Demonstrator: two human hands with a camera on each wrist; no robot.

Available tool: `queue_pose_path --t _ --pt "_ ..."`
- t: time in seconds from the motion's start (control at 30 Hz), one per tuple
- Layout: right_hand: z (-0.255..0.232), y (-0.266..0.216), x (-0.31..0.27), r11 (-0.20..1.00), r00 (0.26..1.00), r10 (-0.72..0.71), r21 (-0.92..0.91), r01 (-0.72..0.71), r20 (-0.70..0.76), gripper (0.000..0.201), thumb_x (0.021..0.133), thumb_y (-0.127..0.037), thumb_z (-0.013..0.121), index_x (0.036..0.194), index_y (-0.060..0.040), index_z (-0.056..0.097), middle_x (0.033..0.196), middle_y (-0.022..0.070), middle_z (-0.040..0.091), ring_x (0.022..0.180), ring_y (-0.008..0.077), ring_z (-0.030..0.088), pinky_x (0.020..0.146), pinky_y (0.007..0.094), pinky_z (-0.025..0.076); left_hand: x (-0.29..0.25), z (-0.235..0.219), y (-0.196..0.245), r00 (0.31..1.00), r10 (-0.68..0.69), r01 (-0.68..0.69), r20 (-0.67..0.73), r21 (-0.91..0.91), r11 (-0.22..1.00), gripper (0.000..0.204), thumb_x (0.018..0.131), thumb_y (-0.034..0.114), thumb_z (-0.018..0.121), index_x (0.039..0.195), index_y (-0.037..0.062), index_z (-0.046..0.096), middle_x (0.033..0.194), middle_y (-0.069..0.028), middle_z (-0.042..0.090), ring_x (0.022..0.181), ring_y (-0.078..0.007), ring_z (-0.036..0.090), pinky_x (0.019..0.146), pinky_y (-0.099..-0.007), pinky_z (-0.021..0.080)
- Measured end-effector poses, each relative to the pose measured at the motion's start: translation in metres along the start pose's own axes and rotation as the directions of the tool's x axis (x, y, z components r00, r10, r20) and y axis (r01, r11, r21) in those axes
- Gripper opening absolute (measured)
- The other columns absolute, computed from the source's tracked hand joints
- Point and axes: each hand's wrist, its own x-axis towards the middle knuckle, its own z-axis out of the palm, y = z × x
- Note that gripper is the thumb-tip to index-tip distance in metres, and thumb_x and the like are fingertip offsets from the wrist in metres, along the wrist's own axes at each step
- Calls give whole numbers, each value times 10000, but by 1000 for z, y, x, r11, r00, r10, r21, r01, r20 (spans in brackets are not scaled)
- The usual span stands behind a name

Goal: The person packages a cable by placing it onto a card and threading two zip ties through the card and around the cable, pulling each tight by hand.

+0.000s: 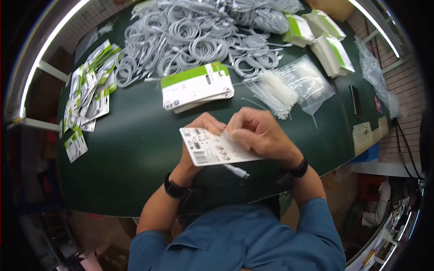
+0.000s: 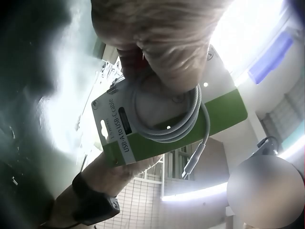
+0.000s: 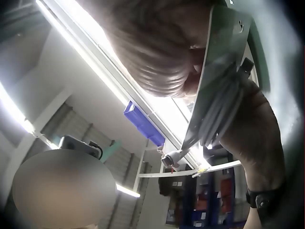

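Observation:
My left hand (image 1: pixel 203 123) holds a white-and-green cable card (image 1: pixel 210 151) over the near side of the table, printed back upward in the head view. A coiled grey USB cable (image 2: pixel 167 136) lies against the card's front, gripped with it by the left hand; the left wrist view shows "USB-A to USB-C Cable" printed there. One cable plug (image 1: pixel 237 171) hangs below the card's lower edge. My right hand (image 1: pixel 260 135) is at the card's back, thumb and curled fingers pinching a small pale strip, mostly hidden by the fingertips.
A stack of cards (image 1: pixel 196 88) lies just beyond my hands, before a big heap of coiled cables (image 1: pixel 185 34). White cable ties (image 1: pixel 278 92) spill from a clear bag (image 1: pixel 312 90). Carded cables (image 1: pixel 90 97) pile up at left; more card stacks (image 1: pixel 332 54) and a phone (image 1: pixel 356 101) are at right.

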Motion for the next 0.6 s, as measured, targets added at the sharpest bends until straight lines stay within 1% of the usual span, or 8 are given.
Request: queue_pose_path --t 0.07,0.1,0.17,0.33,0.4,0.47,0.57,0.6 --pt "-8 0 4 999 999 -4 47 7 -51 53 1014 -31 689 1014 3 649 835 -4 633 652 24 538 559 204 427 1 1 -2 999 27 -26 -39 31 999 127 908 99 805 889 13 713 999 -94 679 957 -170 678 860 -298 565" --pt "-16 11 9 996 992 -88 4 89 -94 51 1013 -24 686 1032 10 653 846 4 639 648 25 538 559 203 427 3 2 3 997 79 -77 -5 168 983 143 895 113 822 897 14 718 988 -91 681 971 -176 684 883 -307 562" --pt "-25 8 10 994 997 -58 92 62 -48 61 1017 -33 690 1024 8 646 900 12 655 703 24 554 601 200 453 3 3 5 995 99 -100 13 208 973 155 871 110 846 903 19 724 978 -85 684 984 -181 690 894 -310 558" --pt "0 12 4 976 991 -132 -174 133 19 88 1025 -52 694 1011 -5 622 1005 25 669 810 17 557 683 195 485 8 -10 2 994 103 -93 -28 260 961 204 821 84 892 873 26 704 955 -80 687 980 -173 697 879 -317 580" --pt "-2 16 8 964 984 -174 -197 176 28 92 1024 -53 694 1021 -8 614 1024 25 668 814 14 565 676 195 490 8 -8 4 996 60 -46 -70 186 981 192 826 80 885 880 27 708 938 -78 688 981 -172 698 882 -316 582" --pt "-6 5 8 989 995 -98 -114 95 -20 93 1021 -53 695 1031 -6 616 1012 20 665 808 13 569 661 192 487 6 -2 3 993 33 -25 -115 74 997 160 834 38 866 900 32 720 958 -78 706 968 -169 708 873 -310 585" --pt "-22 6 11 998 999 -36 -52 34 -30 67 1013 -52 685 1038 -2 648 918 -1 653 715 19 565 602 188 461 4 5 5 990 97 -64 -100 289 955 153 835 -15 846 910 31 721 1018 -85 720 950 -170 715 862 -302 588" --pt "-27 7 13 994 996 -41 -101 33 -78 60 1008 -51 689 1021 -4 654 899 -1 652 699 21 562 594 192 459 2 9 8 990 26 28 -137 381 924 156 846 -38 835 946 16 728 1036 -81 731 940 -153 715 858 -288 588"
